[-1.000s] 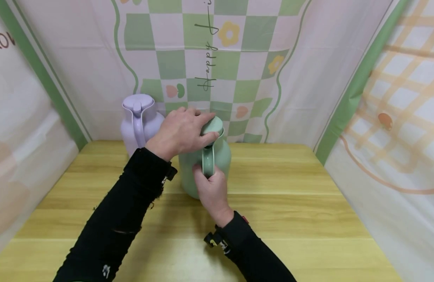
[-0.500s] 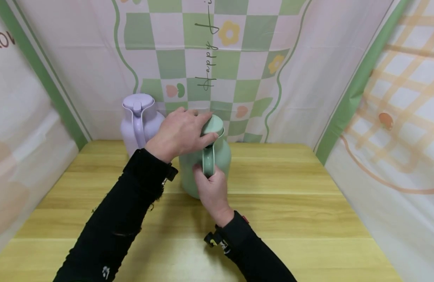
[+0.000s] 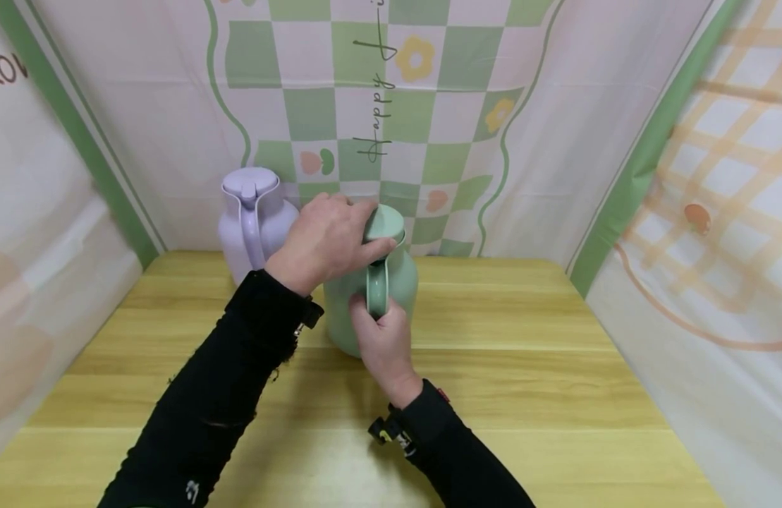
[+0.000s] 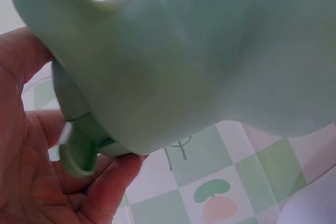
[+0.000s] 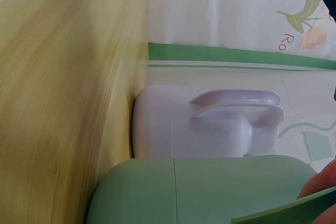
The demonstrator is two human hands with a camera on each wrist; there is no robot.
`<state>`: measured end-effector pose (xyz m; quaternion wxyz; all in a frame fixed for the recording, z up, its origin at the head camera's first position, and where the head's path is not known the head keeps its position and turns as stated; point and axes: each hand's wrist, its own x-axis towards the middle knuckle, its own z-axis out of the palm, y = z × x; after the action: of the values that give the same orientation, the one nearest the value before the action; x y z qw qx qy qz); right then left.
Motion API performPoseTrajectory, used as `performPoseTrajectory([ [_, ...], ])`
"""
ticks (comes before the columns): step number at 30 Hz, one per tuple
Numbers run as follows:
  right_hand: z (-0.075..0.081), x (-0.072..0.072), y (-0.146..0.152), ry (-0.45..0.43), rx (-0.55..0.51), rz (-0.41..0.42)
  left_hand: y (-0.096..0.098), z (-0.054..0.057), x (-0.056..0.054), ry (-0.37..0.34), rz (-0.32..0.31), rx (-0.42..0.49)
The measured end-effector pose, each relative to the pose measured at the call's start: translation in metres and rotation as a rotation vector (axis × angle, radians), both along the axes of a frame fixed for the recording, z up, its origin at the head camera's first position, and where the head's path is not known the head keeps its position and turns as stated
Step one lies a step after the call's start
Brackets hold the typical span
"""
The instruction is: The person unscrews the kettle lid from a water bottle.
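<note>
A pale green vacuum jug (image 3: 400, 275) stands upright near the middle of the wooden table. My left hand (image 3: 327, 240) grips its lid (image 3: 386, 222) from the left, thumb on the near side and fingers round the far side. In the left wrist view the fingers (image 4: 113, 182) curl around the lid beside a small green spout piece (image 4: 81, 148). My right hand (image 3: 387, 346) holds the jug's handle (image 3: 377, 289), its thumb lying along the left of it. A lilac vacuum jug (image 3: 238, 233) stands just behind my left wrist, its lid on.
The wooden table (image 3: 524, 381) reaches back to a printed cloth wall (image 3: 486, 56) with green checks. Cloth walls also close off both sides. In the right wrist view the lilac jug (image 5: 184, 124) stands close beside the green one.
My left forefinger has slipped back slightly to the left over the lid. The right hand keeps its hold on the handle, and both jugs stay in place.
</note>
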<state>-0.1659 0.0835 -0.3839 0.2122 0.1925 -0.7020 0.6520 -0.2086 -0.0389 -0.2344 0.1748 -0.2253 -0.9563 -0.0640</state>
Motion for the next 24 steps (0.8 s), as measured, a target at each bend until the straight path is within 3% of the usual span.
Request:
performPoseTrajectory([
  [6,0.000,0.000,0.000,-0.010,-0.006,-0.023,0.003,-0.005,-0.004,0.019,0.064,0.036],
  [12,0.000,0.000,0.000,-0.007,-0.005,-0.007,0.005,-0.008,-0.005,0.008,0.075,0.057],
  [24,0.001,0.001,0.000,-0.012,-0.006,0.001,0.011,-0.011,-0.003,0.070,0.115,0.023],
])
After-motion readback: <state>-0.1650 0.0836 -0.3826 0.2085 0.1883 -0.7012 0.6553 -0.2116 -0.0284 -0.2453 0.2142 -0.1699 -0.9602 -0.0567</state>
